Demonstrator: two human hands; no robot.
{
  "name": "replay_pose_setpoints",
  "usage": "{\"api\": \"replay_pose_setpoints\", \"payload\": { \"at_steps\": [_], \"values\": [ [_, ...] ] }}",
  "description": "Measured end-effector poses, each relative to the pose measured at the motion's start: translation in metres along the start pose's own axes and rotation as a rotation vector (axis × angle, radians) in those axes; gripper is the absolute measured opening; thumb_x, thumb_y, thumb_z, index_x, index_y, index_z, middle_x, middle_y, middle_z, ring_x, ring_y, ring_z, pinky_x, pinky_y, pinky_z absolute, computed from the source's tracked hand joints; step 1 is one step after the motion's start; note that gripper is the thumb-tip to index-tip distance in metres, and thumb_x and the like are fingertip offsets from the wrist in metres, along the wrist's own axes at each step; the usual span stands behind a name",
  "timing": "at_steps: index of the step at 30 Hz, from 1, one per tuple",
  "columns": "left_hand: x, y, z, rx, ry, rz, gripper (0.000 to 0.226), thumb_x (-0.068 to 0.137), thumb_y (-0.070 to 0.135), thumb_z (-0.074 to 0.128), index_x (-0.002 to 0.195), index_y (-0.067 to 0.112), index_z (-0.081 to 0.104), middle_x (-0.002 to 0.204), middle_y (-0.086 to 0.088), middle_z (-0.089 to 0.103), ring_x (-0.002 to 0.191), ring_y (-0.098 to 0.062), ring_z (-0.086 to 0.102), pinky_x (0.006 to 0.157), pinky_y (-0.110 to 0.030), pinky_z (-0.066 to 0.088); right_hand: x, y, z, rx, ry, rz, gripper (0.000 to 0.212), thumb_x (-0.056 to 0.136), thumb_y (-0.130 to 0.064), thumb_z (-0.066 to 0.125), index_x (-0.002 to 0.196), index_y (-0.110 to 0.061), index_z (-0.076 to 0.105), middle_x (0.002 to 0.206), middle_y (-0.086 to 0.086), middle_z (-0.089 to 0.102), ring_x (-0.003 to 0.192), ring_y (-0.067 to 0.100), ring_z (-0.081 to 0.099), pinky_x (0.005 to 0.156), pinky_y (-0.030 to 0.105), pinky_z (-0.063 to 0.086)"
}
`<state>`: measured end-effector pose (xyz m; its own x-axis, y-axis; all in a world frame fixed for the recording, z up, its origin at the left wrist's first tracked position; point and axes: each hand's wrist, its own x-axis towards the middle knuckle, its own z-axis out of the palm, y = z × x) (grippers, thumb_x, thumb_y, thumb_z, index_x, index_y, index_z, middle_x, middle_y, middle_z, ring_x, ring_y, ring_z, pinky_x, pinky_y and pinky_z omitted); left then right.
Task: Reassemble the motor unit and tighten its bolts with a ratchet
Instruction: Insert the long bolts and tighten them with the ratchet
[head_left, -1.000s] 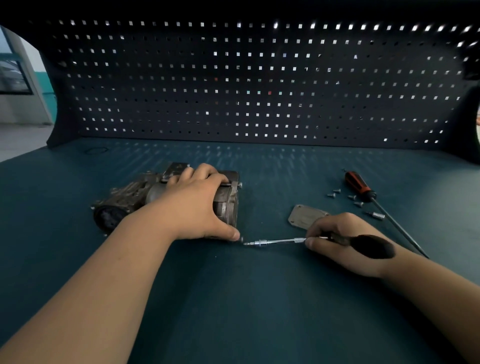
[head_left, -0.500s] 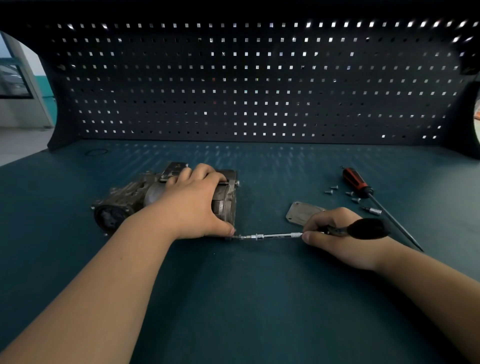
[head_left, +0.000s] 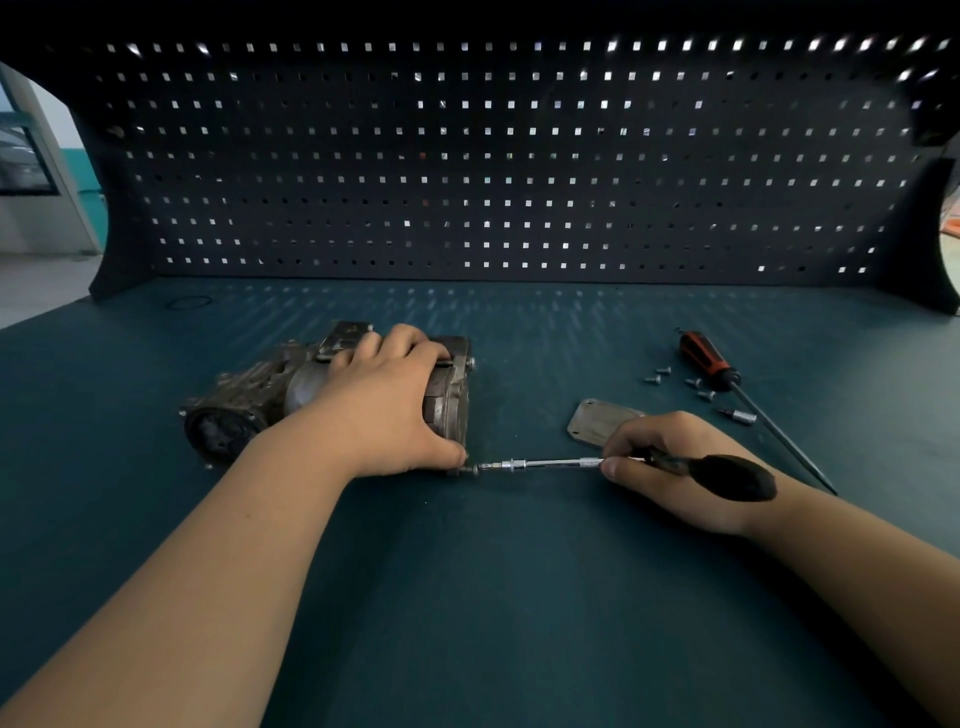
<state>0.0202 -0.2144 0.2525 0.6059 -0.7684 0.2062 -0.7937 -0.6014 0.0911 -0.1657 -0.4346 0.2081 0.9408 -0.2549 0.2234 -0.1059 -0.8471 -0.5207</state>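
Note:
The grey metal motor unit (head_left: 244, 400) lies on its side at the left middle of the dark bench. My left hand (head_left: 384, 405) grips it from above, fingers curled over its top and thumb at its lower right corner. My right hand (head_left: 670, 462) holds a black-handled ratchet driver (head_left: 550, 462) that lies level, pointing left. Its tip meets a bolt (head_left: 470, 469) at the unit's lower right corner, beside my left thumb. A flat metal cover plate (head_left: 592, 421) lies just behind my right hand, partly hidden by it.
A red and black screwdriver (head_left: 711, 364) with a long shaft lies at the right. Several small screws (head_left: 657, 375) and a bit (head_left: 737, 415) are scattered beside it. A perforated back panel (head_left: 493, 171) closes off the bench's far side.
My right hand has moved the driver left, and its tip went from just short of the unit to touching the bolt at the unit's corner. My left hand stayed on the unit.

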Motion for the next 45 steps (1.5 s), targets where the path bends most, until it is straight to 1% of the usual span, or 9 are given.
{"api": "replay_pose_setpoints", "payload": {
  "at_steps": [16,21,26,32,35,38,40,42,45],
  "values": [
    [0.0,0.0,-0.001,0.001,0.0,-0.001,0.104,0.049,0.075,0.06,0.139,0.035,0.026,0.133,0.016,0.021,0.121,-0.014,0.021,0.107,-0.038,0.02,0.0,-0.004,-0.001,0.031,0.0,0.021,0.01,0.086,-0.031,0.067,0.076,-0.028,0.07,0.07,-0.014,0.062,0.069,0.0,0.057,0.059,0.011,0.041],
    [-0.001,0.002,0.0,0.004,0.01,-0.003,0.103,0.051,0.074,0.062,0.139,0.035,0.027,0.132,0.016,0.021,0.122,-0.014,0.021,0.108,-0.038,0.019,0.001,-0.004,0.0,0.049,-0.005,0.068,0.008,0.084,-0.035,0.066,0.076,-0.034,0.069,0.077,-0.012,0.065,0.072,0.005,0.06,0.065,0.022,0.047],
    [-0.002,0.002,-0.001,0.003,0.013,-0.004,0.102,0.053,0.072,0.064,0.14,0.034,0.026,0.133,0.016,0.021,0.122,-0.014,0.021,0.108,-0.038,0.02,-0.005,-0.009,-0.003,-0.062,-0.026,-0.063,0.008,0.087,-0.029,0.067,0.079,-0.032,0.067,0.078,-0.025,0.061,0.07,-0.003,0.057,0.059,0.008,0.04],
    [-0.001,0.002,0.0,0.003,0.011,-0.011,0.101,0.054,0.071,0.065,0.14,0.034,0.026,0.134,0.015,0.022,0.124,-0.015,0.022,0.107,-0.038,0.02,-0.01,-0.017,-0.006,-0.181,0.049,-0.199,0.006,0.085,-0.025,0.067,0.081,-0.021,0.069,0.065,-0.019,0.059,0.064,0.006,0.056,0.054,0.013,0.037],
    [-0.001,0.002,0.0,0.003,0.017,-0.014,0.1,0.054,0.071,0.066,0.14,0.035,0.027,0.134,0.015,0.022,0.123,-0.015,0.023,0.107,-0.037,0.02,-0.011,-0.024,-0.008,-0.295,0.097,-0.318,0.004,0.082,-0.017,0.07,0.079,-0.016,0.069,0.066,-0.017,0.054,0.06,0.012,0.055,0.056,0.024,0.042],
    [0.0,0.003,0.001,0.005,0.024,-0.015,0.1,0.055,0.07,0.067,0.14,0.035,0.027,0.134,0.014,0.023,0.123,-0.015,0.023,0.108,-0.039,0.02,-0.014,-0.034,-0.01,-0.246,0.115,-0.405,0.008,0.078,-0.011,0.072,0.072,-0.012,0.067,0.065,-0.027,0.042,0.063,-0.002,0.053,0.055,0.007,0.032],
    [0.0,0.003,0.001,0.006,0.03,-0.014,0.099,0.055,0.07,0.068,0.139,0.035,0.028,0.134,0.014,0.023,0.122,-0.016,0.024,0.107,-0.039,0.021,-0.016,-0.041,-0.006,-0.208,0.093,-0.447,0.01,0.077,-0.015,0.069,0.068,-0.012,0.066,0.061,-0.02,0.049,0.062,-0.009,0.047,0.058,0.001,0.03],
    [0.0,0.002,0.001,0.008,0.035,-0.016,0.099,0.055,0.07,0.068,0.139,0.035,0.029,0.134,0.013,0.024,0.122,-0.017,0.024,0.107,-0.039,0.021,-0.018,-0.049,0.005,-0.248,0.08,-0.477,0.01,0.076,-0.021,0.067,0.068,-0.016,0.067,0.059,-0.008,0.058,0.059,0.003,0.047,0.057,0.006,0.03],
    [0.0,0.002,0.001,0.007,0.037,-0.013,0.099,0.055,0.07,0.068,0.138,0.034,0.029,0.134,0.013,0.024,0.123,-0.018,0.025,0.107,-0.04,0.021,-0.016,-0.05,0.007,-0.265,0.099,-0.472,0.01,0.076,-0.022,0.067,0.068,-0.017,0.067,0.059,-0.009,0.057,0.061,0.008,0.043,0.058,0.008,0.028]
  ]
}}
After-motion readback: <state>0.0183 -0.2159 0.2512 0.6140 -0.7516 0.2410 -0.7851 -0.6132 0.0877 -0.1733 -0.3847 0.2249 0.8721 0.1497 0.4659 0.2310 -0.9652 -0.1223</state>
